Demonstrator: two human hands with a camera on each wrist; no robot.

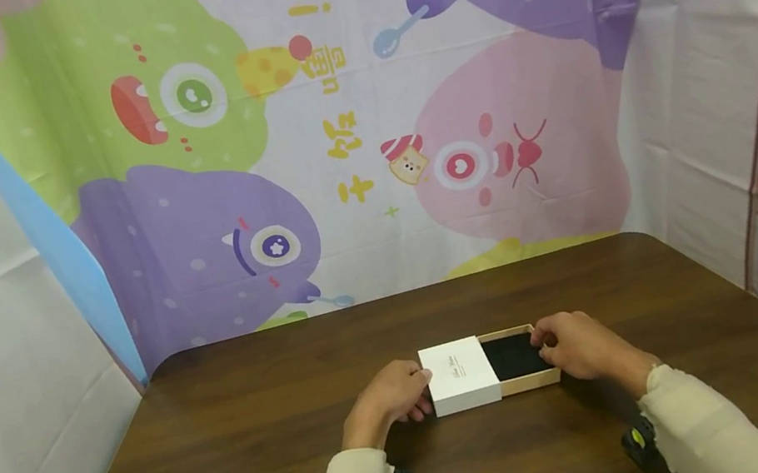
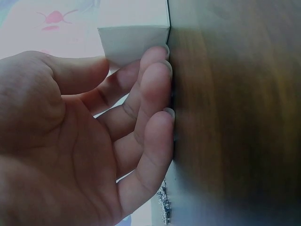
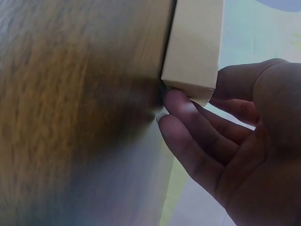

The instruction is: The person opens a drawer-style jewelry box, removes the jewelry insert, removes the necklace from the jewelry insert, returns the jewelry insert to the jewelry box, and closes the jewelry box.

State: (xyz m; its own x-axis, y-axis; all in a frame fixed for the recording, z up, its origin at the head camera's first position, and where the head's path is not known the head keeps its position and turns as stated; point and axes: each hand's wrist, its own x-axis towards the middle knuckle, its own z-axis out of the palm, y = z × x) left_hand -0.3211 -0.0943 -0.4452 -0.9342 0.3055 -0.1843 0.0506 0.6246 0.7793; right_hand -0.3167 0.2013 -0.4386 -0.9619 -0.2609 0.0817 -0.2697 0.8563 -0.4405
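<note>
A white box sleeve (image 1: pixel 458 375) with small dark lettering lies flat on the table. From its right side sticks out a tan inner tray (image 1: pixel 530 382), lined with a black pad (image 1: pixel 514 356). My left hand (image 1: pixel 395 394) holds the sleeve at its left end, thumb at the edge and the other fingers curled down by the tabletop. At the opposite end, my right hand (image 1: pixel 584 344) grips the tray's end wall. In the right wrist view, fingertips (image 3: pixel 178 101) sit low against the tray's end, with the thumb partly hidden behind its upper edge.
The brown wooden table (image 1: pixel 273 458) has rounded far corners. A cloth backdrop (image 1: pixel 367 255) with cartoon monsters hangs behind it, and pale curtains (image 1: pixel 681 90) stand at the sides. Dark wrist devices (image 1: pixel 640 444) sit below both cream sleeves.
</note>
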